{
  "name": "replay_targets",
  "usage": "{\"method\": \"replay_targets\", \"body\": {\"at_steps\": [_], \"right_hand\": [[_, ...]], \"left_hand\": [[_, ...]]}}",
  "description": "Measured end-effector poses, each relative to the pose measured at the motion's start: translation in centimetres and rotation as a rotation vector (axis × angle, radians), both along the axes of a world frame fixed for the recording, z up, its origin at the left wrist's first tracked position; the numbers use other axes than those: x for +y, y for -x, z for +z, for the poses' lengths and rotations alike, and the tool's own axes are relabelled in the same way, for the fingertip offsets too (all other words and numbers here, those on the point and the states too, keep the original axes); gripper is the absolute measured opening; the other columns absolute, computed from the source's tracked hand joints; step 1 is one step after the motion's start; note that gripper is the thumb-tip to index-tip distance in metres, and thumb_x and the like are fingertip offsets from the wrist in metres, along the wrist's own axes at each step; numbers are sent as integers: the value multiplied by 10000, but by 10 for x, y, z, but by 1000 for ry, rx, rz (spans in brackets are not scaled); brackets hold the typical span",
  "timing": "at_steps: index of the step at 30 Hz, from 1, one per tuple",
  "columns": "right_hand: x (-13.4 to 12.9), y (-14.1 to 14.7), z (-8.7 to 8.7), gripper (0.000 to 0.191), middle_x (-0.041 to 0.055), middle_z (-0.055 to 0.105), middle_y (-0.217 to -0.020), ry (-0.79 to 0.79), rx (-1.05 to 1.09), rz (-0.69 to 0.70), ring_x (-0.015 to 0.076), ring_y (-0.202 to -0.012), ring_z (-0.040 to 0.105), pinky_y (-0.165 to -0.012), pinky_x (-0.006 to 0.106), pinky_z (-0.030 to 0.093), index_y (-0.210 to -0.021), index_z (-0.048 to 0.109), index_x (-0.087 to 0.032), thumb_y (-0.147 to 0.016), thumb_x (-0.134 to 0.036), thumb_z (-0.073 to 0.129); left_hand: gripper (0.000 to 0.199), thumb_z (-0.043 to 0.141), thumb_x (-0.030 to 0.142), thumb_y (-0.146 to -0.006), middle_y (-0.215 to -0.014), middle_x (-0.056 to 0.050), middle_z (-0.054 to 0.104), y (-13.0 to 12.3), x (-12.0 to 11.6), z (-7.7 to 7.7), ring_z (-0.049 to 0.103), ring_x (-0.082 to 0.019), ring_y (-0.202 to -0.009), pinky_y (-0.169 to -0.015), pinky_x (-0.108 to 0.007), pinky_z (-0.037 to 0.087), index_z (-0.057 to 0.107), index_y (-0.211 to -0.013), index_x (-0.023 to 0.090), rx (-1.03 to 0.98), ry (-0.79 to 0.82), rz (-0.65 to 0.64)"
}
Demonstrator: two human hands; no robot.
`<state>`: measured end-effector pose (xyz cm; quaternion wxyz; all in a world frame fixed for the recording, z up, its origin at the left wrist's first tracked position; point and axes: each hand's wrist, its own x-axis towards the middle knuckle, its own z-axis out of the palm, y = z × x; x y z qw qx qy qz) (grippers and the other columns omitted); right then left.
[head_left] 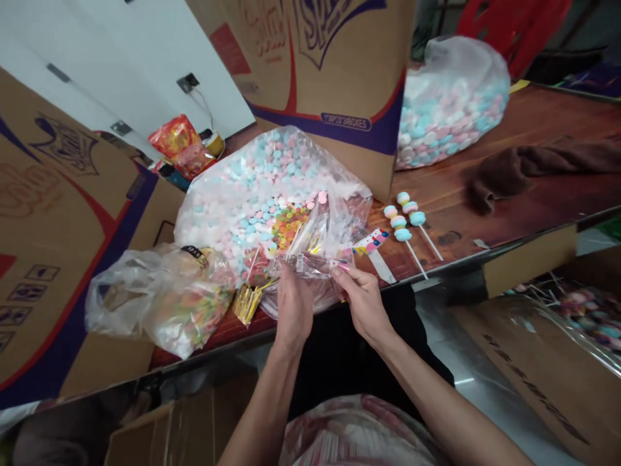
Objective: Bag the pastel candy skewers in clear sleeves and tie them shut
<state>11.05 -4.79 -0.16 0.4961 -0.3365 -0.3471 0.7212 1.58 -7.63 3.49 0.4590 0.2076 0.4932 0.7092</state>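
Observation:
At the table's front edge, a small see-through plastic bag with printing on it stretches between my hands. My right hand pinches its right end between thumb and fingers. My left hand grips the left end, its fingertips partly hidden behind the plastic. Just beyond lies a big plastic bag of pink, white and blue candies, with a heap of small orange and green ring candies at its front. Right of my hands rest two candy skewers on white sticks and colourful printed strips.
Gold twist ties and a knotted bag of ring candies lie at left. Large cardboard boxes stand behind and left. Another candy bag and a brown cloth are at right. An open carton holds finished-looking skewers below.

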Motion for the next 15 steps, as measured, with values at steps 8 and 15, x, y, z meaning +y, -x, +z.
{"method": "replay_targets", "body": {"at_steps": [8, 15], "right_hand": [[-21, 45, 3, 261, -6, 583, -648, -12, -94, 126, 95, -563, 407, -505, 238, 337, -902, 819, -224, -734, -423, 800], [-24, 69, 0, 221, -13, 609, -630, -89, -231, 157, 96, -552, 429, -521, 245, 357, -870, 822, -212, -722, -375, 807]], "left_hand": [[288, 889, 319, -632, -850, -11, 751, 74, -27, -17, 682, -122, -718, -650, -223, 531, 740, -835, 181, -134, 44, 283], [311, 877, 365, -643, -871, -21, 756, 91, -25, -24, 688, -140, -754, -711, -257, 549, 753, -859, 178, -132, -32, 299]]}}
